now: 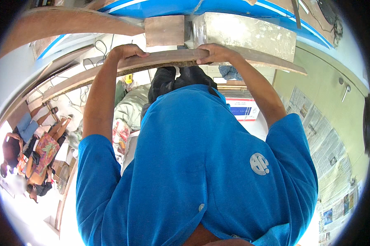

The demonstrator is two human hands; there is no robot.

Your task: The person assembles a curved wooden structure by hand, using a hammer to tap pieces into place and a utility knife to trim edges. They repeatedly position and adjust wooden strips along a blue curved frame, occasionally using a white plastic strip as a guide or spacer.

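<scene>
Grip is firm: left hand (128,51) and right hand (219,53) are both clamped on a long wooden plank (170,57), held crosswise ahead of the blue shirt (180,135). Sound handling, in this judgement, requires even pressure and level wrists against twisting. Both ends overhang well past the hands; the right, appearing before the pale green door (322,84), warrants watching.

Gripping a long brown wooden plank (164,58) near twelve o'clock with bare left hand (128,51) at eleven and bare right hand (218,53) at one; wearing a bright blue, short-sleeved shirt (193,164) toward six.
</scene>
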